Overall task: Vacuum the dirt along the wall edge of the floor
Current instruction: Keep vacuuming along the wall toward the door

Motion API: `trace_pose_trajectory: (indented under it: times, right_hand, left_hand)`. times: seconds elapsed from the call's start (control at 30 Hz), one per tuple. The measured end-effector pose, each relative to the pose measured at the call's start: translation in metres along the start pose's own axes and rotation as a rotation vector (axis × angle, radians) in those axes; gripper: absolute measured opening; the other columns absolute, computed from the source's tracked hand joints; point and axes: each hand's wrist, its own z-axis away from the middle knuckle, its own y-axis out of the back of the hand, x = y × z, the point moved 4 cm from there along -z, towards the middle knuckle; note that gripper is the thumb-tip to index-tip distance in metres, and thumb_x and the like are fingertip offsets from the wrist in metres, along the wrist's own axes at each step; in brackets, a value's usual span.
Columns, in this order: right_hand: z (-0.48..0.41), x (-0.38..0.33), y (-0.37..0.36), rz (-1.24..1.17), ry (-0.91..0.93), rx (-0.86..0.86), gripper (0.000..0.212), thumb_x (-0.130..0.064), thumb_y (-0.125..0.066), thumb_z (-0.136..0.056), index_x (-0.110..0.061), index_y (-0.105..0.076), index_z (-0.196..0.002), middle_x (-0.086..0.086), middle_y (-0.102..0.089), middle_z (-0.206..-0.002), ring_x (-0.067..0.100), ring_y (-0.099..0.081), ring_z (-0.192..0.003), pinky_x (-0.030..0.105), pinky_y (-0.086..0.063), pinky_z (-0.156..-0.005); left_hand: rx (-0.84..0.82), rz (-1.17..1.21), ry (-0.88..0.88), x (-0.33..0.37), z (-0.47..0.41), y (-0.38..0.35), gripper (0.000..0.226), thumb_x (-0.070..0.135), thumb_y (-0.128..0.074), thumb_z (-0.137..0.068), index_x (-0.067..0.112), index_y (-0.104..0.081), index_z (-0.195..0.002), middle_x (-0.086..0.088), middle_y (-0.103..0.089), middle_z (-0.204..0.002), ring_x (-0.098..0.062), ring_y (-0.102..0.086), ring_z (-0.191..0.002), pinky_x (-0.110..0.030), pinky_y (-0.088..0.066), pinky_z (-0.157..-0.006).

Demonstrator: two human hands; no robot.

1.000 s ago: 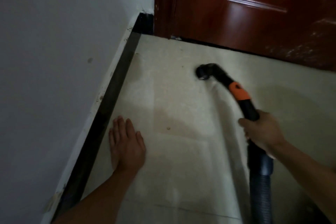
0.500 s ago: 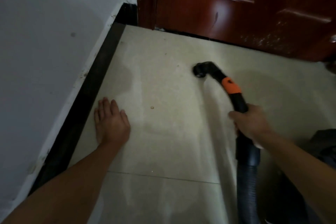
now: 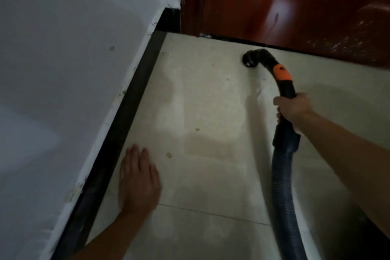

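My right hand [image 3: 294, 108] grips the black vacuum wand [image 3: 286, 88] just below its orange collar [image 3: 281, 73]. The curved nozzle [image 3: 250, 60] rests on the pale floor tile [image 3: 211, 101] near the door, well away from the wall. A ribbed dark hose [image 3: 283, 186] runs back from the wand toward me. My left hand [image 3: 137, 181] lies flat on the floor with straight fingers, beside the dark skirting strip [image 3: 126, 120] at the foot of the white wall [image 3: 63, 69]. Small crumbs of dirt [image 3: 168, 155] lie on the tile ahead of that hand.
A glossy red-brown door [image 3: 295, 10] and its frame close off the far end of the floor. A grout line [image 3: 211, 213] crosses the tiles below my left hand. A dark shape fills the lower right corner.
The view has shifted. The nozzle has moved a little farther toward the door. My left hand stays flat on the floor beside the skirting.
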Motion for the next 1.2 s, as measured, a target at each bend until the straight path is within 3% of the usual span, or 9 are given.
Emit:
trace_pose_trajectory:
  times: [0.1, 0.27, 0.4, 0.63, 0.73, 0.83, 0.93, 1.07, 1.2]
  right_hand:
    - [-0.012, -0.022, -0.026, 0.025, 0.031, -0.017, 0.027, -0.014, -0.071, -0.075, -0.003, -0.063, -0.098, 0.011, -0.060, -0.065, 0.023, -0.054, -0.045, 0.032, -0.049, -0.050]
    - [0.031, -0.045, -0.085, 0.191, 0.210, -0.238, 0.012, -0.014, -0.071, -0.080, -0.008, -0.062, -0.086, 0.012, -0.061, -0.064, 0.025, -0.056, -0.047, 0.034, -0.051, -0.052]
    - [0.055, -0.061, -0.123, 0.219, 0.281, -0.337, 0.016, -0.015, -0.070, -0.082, -0.006, -0.061, -0.091, 0.012, -0.062, -0.065, 0.025, -0.055, -0.045, 0.030, -0.047, -0.048]
    - [0.118, -0.024, -0.100, 0.486, 0.418, -0.431, 0.021, -0.022, -0.073, -0.081, -0.018, -0.059, -0.096, 0.005, -0.064, -0.076, 0.021, -0.062, -0.060, 0.024, -0.044, -0.055]
    - [0.123, -0.001, -0.056, 0.532, 0.377, -0.331, 0.020, -0.023, -0.072, -0.081, -0.017, -0.058, -0.095, 0.001, -0.060, -0.072, 0.022, -0.062, -0.062, 0.026, -0.046, -0.055]
    - [0.116, 0.023, 0.015, 0.557, 0.283, -0.078, 0.025, -0.024, -0.072, -0.079, -0.010, -0.062, -0.097, 0.014, -0.067, -0.079, 0.034, -0.068, -0.072, 0.037, -0.055, -0.066]
    - [0.124, 0.052, 0.079, 0.580, 0.171, 0.066, 0.030, -0.023, -0.069, -0.078, -0.005, -0.062, -0.101, 0.019, -0.069, -0.083, 0.034, -0.068, -0.075, 0.039, -0.057, -0.070]
    - [0.168, 0.093, 0.116, 0.628, 0.095, 0.090, 0.032, -0.029, -0.070, -0.078, -0.009, -0.061, -0.102, 0.016, -0.068, -0.085, 0.032, -0.068, -0.076, 0.040, -0.058, -0.071]
    - [0.238, 0.139, 0.112, 0.570, 0.120, -0.020, 0.024, -0.026, -0.071, -0.076, -0.015, -0.059, -0.093, 0.010, -0.068, -0.077, 0.029, -0.067, -0.066, 0.037, -0.056, -0.062]
  left_hand:
    - [0.007, -0.004, 0.000, 0.000, -0.001, 0.001, 0.052, 0.025, -0.032, -0.095, -0.005, -0.049, -0.135, -0.026, -0.041, -0.146, -0.040, -0.038, -0.135, -0.048, -0.029, -0.112]
    - [-0.037, -0.006, 0.010, 0.002, -0.001, 0.003, 0.053, 0.027, -0.030, -0.097, -0.003, -0.047, -0.138, -0.024, -0.039, -0.148, -0.038, -0.037, -0.137, -0.043, -0.024, -0.114]
    - [-0.051, -0.019, 0.007, 0.002, 0.000, 0.004, 0.054, 0.028, -0.029, -0.097, -0.002, -0.046, -0.139, -0.023, -0.038, -0.149, -0.036, -0.036, -0.138, -0.043, -0.023, -0.114]
    - [-0.061, 0.007, -0.004, 0.002, -0.001, 0.003, 0.054, 0.027, -0.027, -0.097, -0.002, -0.046, -0.139, -0.024, -0.037, -0.149, -0.036, -0.035, -0.139, -0.042, -0.021, -0.115]
    - [-0.031, 0.030, -0.023, 0.000, -0.001, 0.002, 0.054, 0.024, -0.027, -0.096, -0.005, -0.048, -0.136, -0.027, -0.040, -0.146, -0.039, -0.037, -0.136, -0.045, -0.025, -0.113]
    - [-0.002, 0.049, -0.030, 0.003, 0.002, 0.003, 0.053, 0.023, -0.029, -0.094, -0.006, -0.051, -0.132, -0.029, -0.043, -0.143, -0.042, -0.039, -0.134, -0.048, -0.028, -0.110]
    - [0.012, 0.053, -0.033, 0.002, 0.004, 0.003, 0.050, 0.021, -0.033, -0.092, -0.006, -0.052, -0.130, -0.031, -0.044, -0.140, -0.044, -0.039, -0.133, -0.050, -0.031, -0.108]
    - [-0.027, 0.031, -0.063, 0.001, 0.011, 0.004, 0.049, 0.018, -0.035, -0.090, -0.009, -0.054, -0.127, -0.035, -0.047, -0.135, -0.050, -0.042, -0.127, -0.056, -0.035, -0.105]
    - [-0.073, 0.002, -0.125, 0.003, 0.052, 0.007, 0.053, 0.022, -0.032, -0.090, -0.009, -0.057, -0.124, -0.036, -0.049, -0.132, -0.050, -0.047, -0.123, -0.057, -0.037, -0.102]
